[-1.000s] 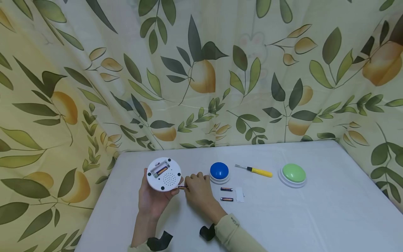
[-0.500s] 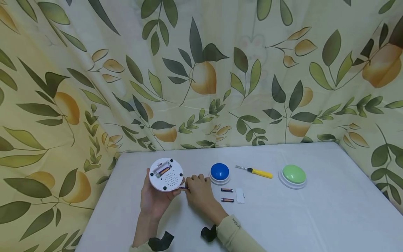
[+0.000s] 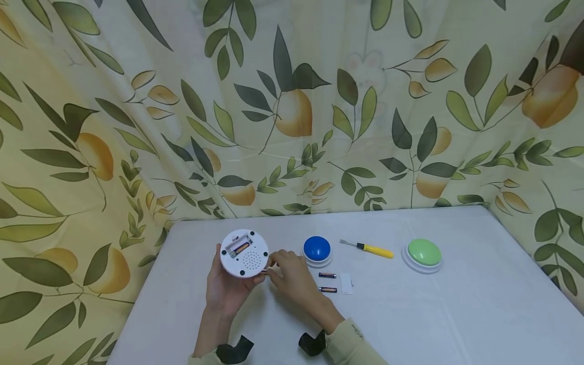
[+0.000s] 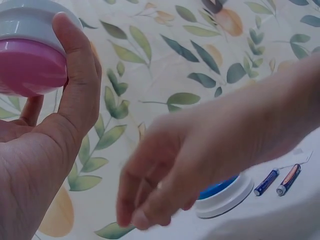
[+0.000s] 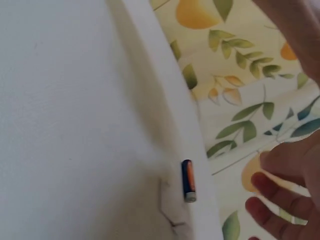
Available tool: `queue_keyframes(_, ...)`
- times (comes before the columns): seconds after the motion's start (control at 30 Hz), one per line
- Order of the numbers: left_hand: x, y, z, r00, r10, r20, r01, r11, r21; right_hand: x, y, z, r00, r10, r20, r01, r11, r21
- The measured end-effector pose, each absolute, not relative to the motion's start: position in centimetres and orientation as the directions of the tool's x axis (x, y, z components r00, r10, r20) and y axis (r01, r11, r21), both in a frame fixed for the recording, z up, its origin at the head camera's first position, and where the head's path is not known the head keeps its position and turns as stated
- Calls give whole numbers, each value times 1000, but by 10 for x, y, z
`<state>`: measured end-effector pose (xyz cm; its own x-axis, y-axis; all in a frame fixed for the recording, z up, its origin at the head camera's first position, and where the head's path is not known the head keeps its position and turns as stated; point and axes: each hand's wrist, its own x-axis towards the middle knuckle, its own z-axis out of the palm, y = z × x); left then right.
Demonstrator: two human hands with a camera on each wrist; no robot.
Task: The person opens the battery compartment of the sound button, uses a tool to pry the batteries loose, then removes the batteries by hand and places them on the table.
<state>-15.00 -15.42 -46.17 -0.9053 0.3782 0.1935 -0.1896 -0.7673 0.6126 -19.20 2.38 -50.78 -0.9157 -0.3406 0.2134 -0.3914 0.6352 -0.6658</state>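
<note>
My left hand (image 3: pixel 228 290) holds a round push-button (image 3: pixel 248 263) bottom up. Its white underside shows speaker holes, dark feet and an uncovered compartment with one battery (image 3: pixel 239 249) in it and a vacant slot beside. In the left wrist view its pink dome (image 4: pixel 32 67) faces down, between thumb and fingers. My right hand (image 3: pixel 294 279) is right at the button's right edge, with bent fingers pinching a small battery that they almost fully hide. Two loose batteries (image 3: pixel 327 275) lie on the table to the right, next to a white battery cover (image 3: pixel 347 284).
On the white table (image 3: pixel 456 314) stand a blue push-button (image 3: pixel 317 248) beyond my right hand and a green push-button (image 3: pixel 424 252) farther right. Between them lies a screwdriver (image 3: pixel 376 251) with a yellow handle. A leaf-patterned curtain (image 3: pixel 292 152) hangs behind the table.
The button in my left hand has shifted slightly right. My right hand's fingers have turned and spread at its edge, and the battery that stuck out of them is now mostly hidden.
</note>
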Motion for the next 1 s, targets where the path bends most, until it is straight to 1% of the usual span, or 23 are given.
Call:
queue_keyframes(0.17, -151, -154, -463, -903, 391, 181, -208, -764, 611, -188, 33, -497, -909, -335, 246, -394, 506, -767)
queue_keyframes(0.3, -152, -153, -465, -904, 393, 168, -211, -751, 625, -187, 41, -491, -906, -292, 307, -406, 388, -828)
queue_keyframes(0.47, -153, -152, -466, -886, 423, 190, -233, -760, 607, -189, 51, -483, -891, -244, 384, -446, 308, -840)
queue_keyframes(0.6, -154, -151, -467, -876, 437, 205, -245, -767, 593, -190, 59, -472, -880, -238, 412, -468, 275, -840)
queue_keyframes(0.7, -155, -150, -467, -878, 440, 191, -248, -758, 604, -190, 64, -465, -866, -242, 438, -492, 257, -832)
queue_keyframes(0.77, -156, -149, -467, -884, 442, 154, -259, -736, 625, -189, 67, -460, -857, -243, 455, -508, 248, -825)
queue_keyframes(0.9, -157, -146, -467, -897, 442, 21, -310, -661, 683, -187, 71, -453, -831, -257, 493, -548, 237, -802)
queue_keyframes(1.0, -157, -143, -468, -901, 429, -65, -348, -624, 700, -184, 72, -448, -808, -291, 512, -581, 248, -775)
